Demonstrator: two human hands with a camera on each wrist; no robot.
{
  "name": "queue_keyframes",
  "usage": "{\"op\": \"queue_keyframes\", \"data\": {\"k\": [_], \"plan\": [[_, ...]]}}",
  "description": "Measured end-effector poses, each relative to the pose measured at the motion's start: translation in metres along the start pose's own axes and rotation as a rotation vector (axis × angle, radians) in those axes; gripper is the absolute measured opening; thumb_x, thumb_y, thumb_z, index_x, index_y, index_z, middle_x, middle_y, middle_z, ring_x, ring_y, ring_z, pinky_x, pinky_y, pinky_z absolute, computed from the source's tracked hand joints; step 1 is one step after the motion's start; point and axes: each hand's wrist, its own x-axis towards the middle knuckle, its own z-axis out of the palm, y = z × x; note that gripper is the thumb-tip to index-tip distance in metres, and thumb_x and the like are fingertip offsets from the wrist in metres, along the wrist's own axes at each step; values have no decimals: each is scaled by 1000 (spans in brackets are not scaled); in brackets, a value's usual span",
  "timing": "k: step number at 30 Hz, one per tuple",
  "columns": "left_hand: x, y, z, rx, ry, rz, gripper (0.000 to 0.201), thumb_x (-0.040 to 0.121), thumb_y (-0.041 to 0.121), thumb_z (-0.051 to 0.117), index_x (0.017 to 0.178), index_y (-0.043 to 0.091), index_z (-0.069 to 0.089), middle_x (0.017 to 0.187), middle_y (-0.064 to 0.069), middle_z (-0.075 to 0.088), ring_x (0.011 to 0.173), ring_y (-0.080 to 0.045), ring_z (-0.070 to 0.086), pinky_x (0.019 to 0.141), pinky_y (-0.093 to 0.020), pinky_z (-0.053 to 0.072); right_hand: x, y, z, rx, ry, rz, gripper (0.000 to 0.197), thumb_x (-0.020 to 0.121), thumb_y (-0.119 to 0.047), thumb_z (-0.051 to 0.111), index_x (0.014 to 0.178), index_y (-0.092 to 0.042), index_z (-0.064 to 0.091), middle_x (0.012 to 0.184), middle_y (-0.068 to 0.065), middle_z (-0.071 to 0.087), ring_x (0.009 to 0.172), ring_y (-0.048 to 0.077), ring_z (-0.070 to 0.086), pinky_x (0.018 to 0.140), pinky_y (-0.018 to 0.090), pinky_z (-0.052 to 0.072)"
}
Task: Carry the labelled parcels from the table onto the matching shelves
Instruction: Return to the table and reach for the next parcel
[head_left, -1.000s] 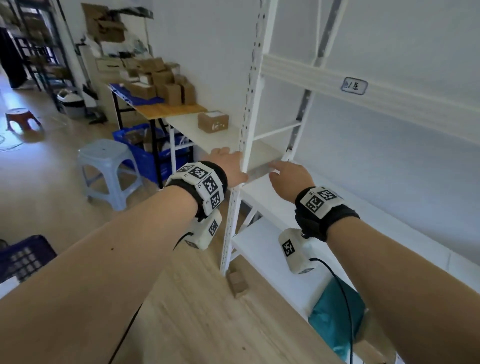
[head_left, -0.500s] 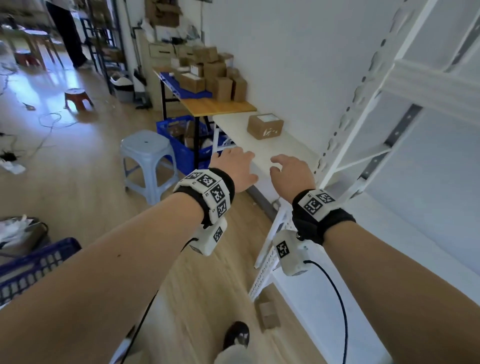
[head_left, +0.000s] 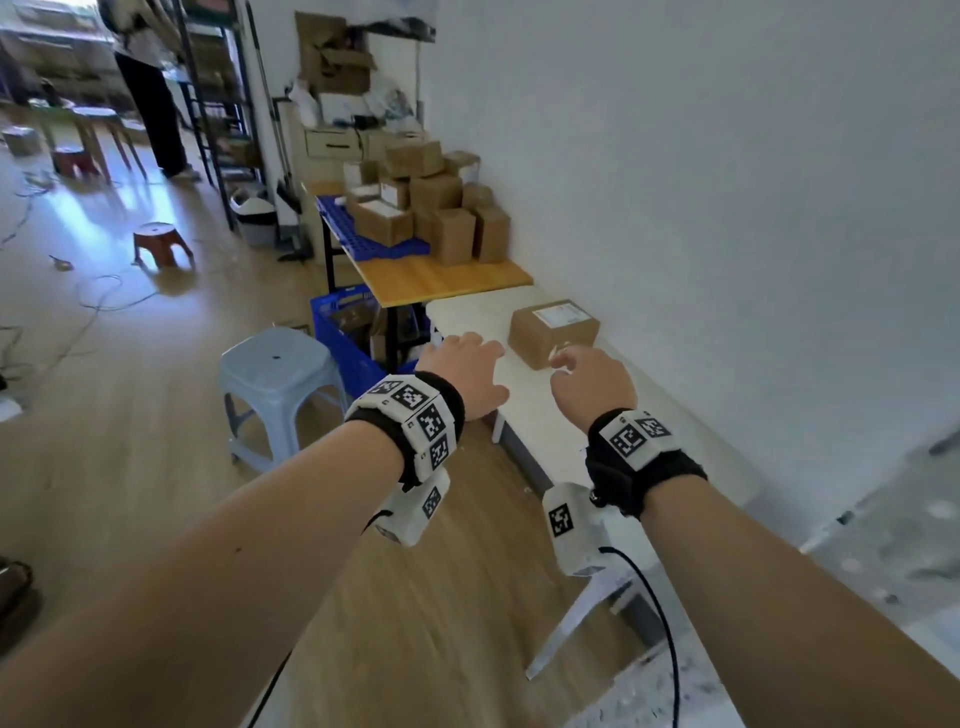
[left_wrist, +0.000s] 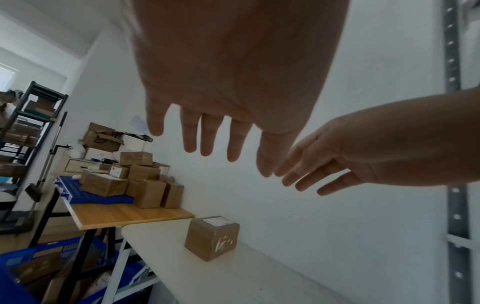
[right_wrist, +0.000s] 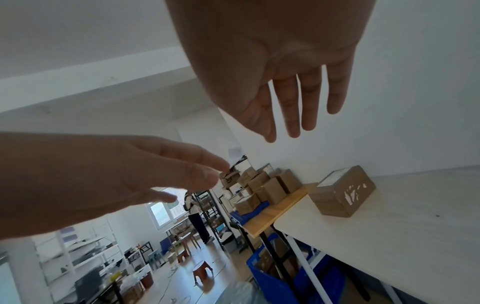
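Observation:
A brown cardboard parcel (head_left: 554, 331) (left_wrist: 211, 237) (right_wrist: 342, 194) with a white label on top sits alone on the white table (head_left: 582, 415) by the wall. My left hand (head_left: 462, 371) (left_wrist: 207, 131) and right hand (head_left: 589, 382) (right_wrist: 298, 109) reach out side by side just short of the parcel, both above the table's near part. Their fingers are straight and spread, and neither holds anything. A blurred white post of the shelf rack (head_left: 883, 525) shows at the right edge.
A wooden table (head_left: 441, 278) beyond the white one carries a stack of several brown boxes (head_left: 436, 208) and a blue tray. A pale blue stool (head_left: 278, 382) and a blue crate (head_left: 345, 332) stand left of the tables. A person (head_left: 148, 88) stands far back.
I have turned left from the shelf rack toward the tables. Both hands left the shelf post and now reach toward the lone parcel, empty throughout.

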Motion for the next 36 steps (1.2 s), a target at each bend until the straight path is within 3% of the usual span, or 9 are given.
{"op": "queue_keyframes", "data": {"k": [5,11,16,19,24,28,36], "plan": [[90,-33,0,1,-20,31,61,91,41,46,148,26,32,153,-6,34,141,-29,32,113,-48,28,85,-6,24,-51,-13,48,38,88,-17,46,123,-19,62,132,4,61,121,27,55,96,33,43],[218,-69,-11,25,-60,175,61,93,39,45,151,29,27,159,-6,25,145,-28,25,116,-49,22,199,-10,48,-109,55,189,41,87,-18,40,119,-17,65,129,13,61,111,34,60,92,35,48],[313,-96,-20,56,-88,330,59,94,39,43,150,27,27,159,-6,24,145,-29,24,116,-48,22,279,-16,67,-110,71,322,47,80,-20,40,120,-25,63,133,2,60,115,26,58,85,28,42],[363,-106,-20,69,-113,403,60,94,40,44,151,28,28,160,-6,24,145,-29,24,116,-47,22,307,-20,69,-77,122,417,41,83,-20,43,118,-23,65,131,1,62,115,25,58,90,30,43],[429,-99,1,32,-181,490,61,94,38,45,151,26,28,161,-7,20,148,-28,18,118,-48,19,336,-7,68,-113,114,523,35,93,-15,43,121,-10,64,126,11,64,114,30,59,92,34,46],[478,-84,23,39,-231,536,60,94,38,46,150,26,29,162,-8,16,149,-28,11,118,-47,18,367,26,69,-23,120,590,33,90,-20,51,120,-20,64,123,6,66,111,24,61,85,26,42],[569,-47,54,50,-373,561,64,93,42,47,152,24,26,163,-7,14,150,-28,12,119,-45,18,437,90,75,64,19,710,33,90,-22,53,121,-17,63,127,6,63,115,23,59,85,26,42]]}}
